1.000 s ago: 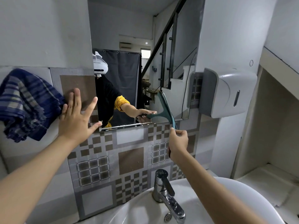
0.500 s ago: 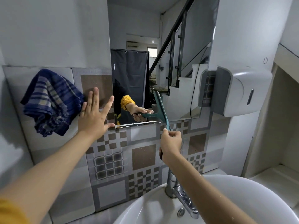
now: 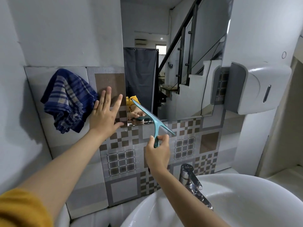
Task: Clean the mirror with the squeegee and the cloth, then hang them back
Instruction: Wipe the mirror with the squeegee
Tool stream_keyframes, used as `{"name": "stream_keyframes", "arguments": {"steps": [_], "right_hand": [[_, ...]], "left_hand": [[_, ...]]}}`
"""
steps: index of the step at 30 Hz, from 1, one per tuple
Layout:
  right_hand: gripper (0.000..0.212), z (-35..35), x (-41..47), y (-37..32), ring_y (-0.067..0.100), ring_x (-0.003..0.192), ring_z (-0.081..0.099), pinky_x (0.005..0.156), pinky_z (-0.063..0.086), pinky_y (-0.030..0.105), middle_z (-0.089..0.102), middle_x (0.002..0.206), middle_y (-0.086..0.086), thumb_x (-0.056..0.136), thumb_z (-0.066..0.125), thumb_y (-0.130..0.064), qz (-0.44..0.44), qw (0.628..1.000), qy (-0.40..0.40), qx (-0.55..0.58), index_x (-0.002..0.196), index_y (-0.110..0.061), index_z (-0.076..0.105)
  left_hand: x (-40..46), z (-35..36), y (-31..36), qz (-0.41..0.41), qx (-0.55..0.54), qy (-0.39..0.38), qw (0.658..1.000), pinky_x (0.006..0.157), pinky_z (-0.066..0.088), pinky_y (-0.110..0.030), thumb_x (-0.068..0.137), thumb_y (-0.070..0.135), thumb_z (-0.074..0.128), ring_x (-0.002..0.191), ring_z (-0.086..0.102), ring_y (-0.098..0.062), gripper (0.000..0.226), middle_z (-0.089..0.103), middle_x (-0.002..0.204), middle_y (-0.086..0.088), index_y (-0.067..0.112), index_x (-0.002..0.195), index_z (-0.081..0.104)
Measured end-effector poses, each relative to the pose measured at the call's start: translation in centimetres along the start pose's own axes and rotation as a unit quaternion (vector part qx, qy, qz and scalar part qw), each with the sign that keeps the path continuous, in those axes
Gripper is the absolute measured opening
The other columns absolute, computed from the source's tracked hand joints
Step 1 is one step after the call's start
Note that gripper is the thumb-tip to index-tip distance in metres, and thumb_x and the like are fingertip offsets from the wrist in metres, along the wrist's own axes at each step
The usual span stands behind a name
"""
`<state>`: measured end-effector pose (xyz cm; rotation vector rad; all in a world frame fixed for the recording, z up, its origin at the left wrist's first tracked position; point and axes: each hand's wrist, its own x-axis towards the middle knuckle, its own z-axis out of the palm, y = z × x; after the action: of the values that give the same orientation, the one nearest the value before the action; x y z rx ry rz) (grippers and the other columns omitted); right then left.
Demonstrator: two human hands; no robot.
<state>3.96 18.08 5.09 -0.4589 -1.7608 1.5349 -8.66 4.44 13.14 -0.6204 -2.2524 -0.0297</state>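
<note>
The mirror (image 3: 172, 54) hangs on the wall above patterned tiles. My right hand (image 3: 158, 152) is shut on the handle of a teal squeegee (image 3: 153, 119). Its blade slants across the mirror's lower left corner and down over the tiles. My left hand (image 3: 105, 113) lies flat and open on the tiles just left of the mirror. A blue checked cloth (image 3: 68, 99) hangs on the wall immediately to the left of that hand, touching its fingers.
A white basin (image 3: 246, 202) with a chrome tap (image 3: 191, 179) sits below my right arm. A white and grey dispenser (image 3: 252, 89) is fixed to the wall right of the mirror. A recessed shelf (image 3: 288, 174) opens at the far right.
The view has swung left. My right hand has carried the squeegee left along the mirror's bottom edge and tilted its blade. My left hand stays flat on the tiles.
</note>
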Motion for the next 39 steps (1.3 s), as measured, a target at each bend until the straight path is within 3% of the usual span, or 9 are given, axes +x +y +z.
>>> {"name": "stream_keyframes", "arguments": {"steps": [8, 12, 16, 21, 24, 29, 35, 37, 39], "right_hand": [[0.012, 0.0, -0.8, 1.8, 0.018, 0.050, 0.058, 0.048, 0.054, 0.040, 0.058, 0.064, -0.003, 0.095, 0.053, -0.028, -0.063, 0.994, 0.001, -0.094, 0.095, -0.022, 0.043], [0.013, -1.0, -0.7, 2.8, 0.017, 0.046, 0.055, 0.040, 0.047, 0.032, 0.059, 0.061, -0.001, 0.096, 0.052, -0.030, -0.092, 0.985, -0.009, -0.144, 0.092, -0.022, 0.042], [0.012, -2.2, -0.5, 3.5, 0.007, 0.043, 0.046, 0.036, 0.029, 0.016, 0.057, 0.061, -0.005, 0.096, 0.051, -0.030, -0.107, 0.974, -0.024, -0.199, 0.094, -0.021, 0.043], [0.011, -3.2, -0.7, 4.4, 0.011, 0.049, 0.052, 0.039, 0.038, 0.023, 0.062, 0.068, -0.003, 0.095, 0.053, -0.031, -0.095, 0.968, -0.032, -0.230, 0.094, -0.023, 0.045], [0.013, -3.9, -0.8, 4.3, 0.011, 0.051, 0.054, 0.040, 0.037, 0.022, 0.062, 0.072, -0.004, 0.095, 0.054, -0.031, -0.089, 0.968, -0.035, -0.231, 0.093, -0.023, 0.044], [0.014, -5.2, -0.7, 3.7, 0.016, 0.052, 0.057, 0.045, 0.049, 0.034, 0.062, 0.068, -0.002, 0.093, 0.058, -0.032, -0.115, 0.973, -0.047, -0.194, 0.092, -0.024, 0.046], [0.017, -8.4, -0.4, 1.7, 0.012, 0.059, 0.062, 0.049, 0.056, 0.026, 0.065, 0.080, -0.008, 0.085, 0.069, -0.031, -0.140, 0.970, -0.109, -0.164, 0.096, -0.024, 0.058], [0.018, -9.4, -0.2, 0.7, 0.006, 0.057, 0.061, 0.047, 0.051, 0.020, 0.064, 0.079, -0.009, 0.082, 0.072, -0.029, -0.142, 0.966, -0.145, -0.160, 0.097, -0.026, 0.062], [0.020, -10.4, 0.0, -0.4, -0.002, 0.051, 0.057, 0.046, 0.046, 0.015, 0.062, 0.072, -0.012, 0.081, 0.074, -0.026, -0.152, 0.958, -0.178, -0.167, 0.098, -0.027, 0.063]], "left_hand": [[-0.4, -0.2, -0.7, 0.020, 0.012, -0.003, 1.000, 0.112, 0.011, -0.047, 0.068, 0.040, 0.077, 0.143, -0.004, -0.031, 0.108, -0.011, 0.156, -0.014, 0.021, 0.149, 0.008], [-0.4, -0.4, -0.9, 0.025, 0.016, -0.006, 1.000, 0.113, 0.011, -0.047, 0.070, 0.035, 0.077, 0.144, -0.004, -0.031, 0.106, -0.011, 0.156, -0.013, 0.021, 0.149, 0.007], [-0.6, -0.4, -1.0, 0.027, 0.021, 0.000, 0.999, 0.113, 0.014, -0.047, 0.070, 0.035, 0.077, 0.144, -0.002, -0.031, 0.106, -0.011, 0.156, -0.012, 0.022, 0.149, 0.008], [-0.5, -0.3, -1.1, 0.026, 0.024, -0.001, 0.999, 0.113, 0.015, -0.047, 0.068, 0.047, 0.075, 0.144, -0.003, -0.030, 0.109, -0.012, 0.156, -0.011, 0.024, 0.149, 0.006], [-0.6, -0.3, -1.1, 0.025, 0.023, 0.000, 0.999, 0.113, 0.013, -0.046, 0.067, 0.047, 0.075, 0.143, -0.004, -0.029, 0.110, -0.013, 0.155, -0.010, 0.025, 0.148, 0.004], [-0.4, -0.8, -0.4, 0.010, 0.017, -0.007, 1.000, 0.114, 0.012, -0.046, 0.072, 0.040, 0.073, 0.144, -0.003, -0.030, 0.103, -0.012, 0.156, -0.012, 0.024, 0.149, 0.006], [-1.1, -4.4, 2.9, 0.000, -0.192, 0.056, 0.980, 0.112, 0.010, -0.050, 0.083, 0.030, 0.067, 0.141, 0.019, -0.031, 0.077, 0.018, 0.154, -0.017, 0.020, 0.146, 0.024], [-2.1, -5.8, 4.9, 0.041, -0.310, 0.039, 0.949, 0.113, 0.011, -0.045, 0.082, 0.026, 0.068, 0.139, 0.028, -0.025, 0.065, 0.032, 0.150, -0.010, 0.020, 0.140, 0.038], [-3.1, -6.7, 6.5, 0.081, -0.385, -0.006, 0.919, 0.110, 0.024, -0.031, 0.080, 0.023, 0.070, 0.131, 0.042, -0.018, 0.051, 0.048, 0.140, -0.003, 0.022, 0.129, 0.053]]}}
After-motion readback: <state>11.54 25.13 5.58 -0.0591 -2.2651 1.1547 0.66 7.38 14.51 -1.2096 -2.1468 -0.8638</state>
